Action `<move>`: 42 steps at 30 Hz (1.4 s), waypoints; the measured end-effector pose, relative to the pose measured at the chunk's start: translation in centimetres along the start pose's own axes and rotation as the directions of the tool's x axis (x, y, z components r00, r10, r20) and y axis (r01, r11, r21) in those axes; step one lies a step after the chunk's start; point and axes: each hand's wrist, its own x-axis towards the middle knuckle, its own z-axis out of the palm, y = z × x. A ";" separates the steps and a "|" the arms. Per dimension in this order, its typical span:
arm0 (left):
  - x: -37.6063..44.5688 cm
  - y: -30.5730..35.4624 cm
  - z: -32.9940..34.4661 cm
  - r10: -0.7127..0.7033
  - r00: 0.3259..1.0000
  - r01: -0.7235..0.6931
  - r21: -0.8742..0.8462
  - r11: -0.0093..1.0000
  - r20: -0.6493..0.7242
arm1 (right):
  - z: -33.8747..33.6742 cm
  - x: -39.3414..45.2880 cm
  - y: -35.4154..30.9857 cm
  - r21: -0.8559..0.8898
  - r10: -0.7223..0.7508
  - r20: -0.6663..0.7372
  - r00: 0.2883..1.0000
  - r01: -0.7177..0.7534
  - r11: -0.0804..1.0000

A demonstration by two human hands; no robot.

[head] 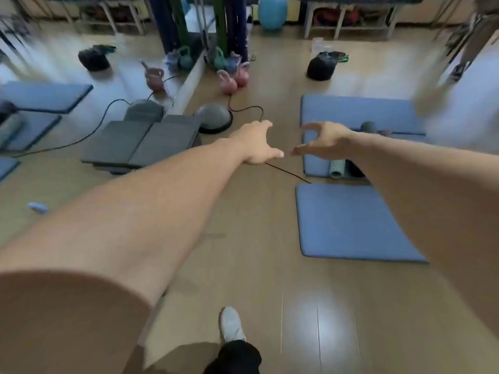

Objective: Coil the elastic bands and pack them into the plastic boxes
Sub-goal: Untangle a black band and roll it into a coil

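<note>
Head view: both arms stretched forward over a wooden floor (243,265). Left hand (256,144) held out with fingers extended and relaxed, grasping nothing. Right hand (324,141) opposite it, fingers loosely curved, thumb reaching toward the left thumb, also grasping nothing; thumbs near each other, apart. Thin black cord (289,172) on the floor just below the hands, running toward the near blue mat (351,220); cannot tell whether an elastic band. Farther blue mat (356,109) beyond it, with rolled items lying between the two. Grey dome trainer (216,117) and dark folded mat (140,141) to the left. Pink kettlebells (232,79) by the mirror. Black bag (321,66) farther back. White shoe (231,323) at bottom.
</note>
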 end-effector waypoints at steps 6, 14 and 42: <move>5.7 -4.9 1.5 -0.030 0.996 0.031 -0.017 0.999 0.084 | 3.1 8.3 -0.9 0.025 0.062 0.085 0.994 -0.064 0.998; 16.5 -13.4 3.0 -0.077 0.969 0.093 -0.060 0.994 0.233 | 6.9 20.8 -2.1 0.084 0.126 0.129 0.984 -0.137 0.987; 79.0 -24.7 -7.1 -0.202 0.944 0.243 -0.134 0.961 0.259 | -4.0 80.3 3.4 -0.052 0.191 0.483 0.854 -0.190 0.980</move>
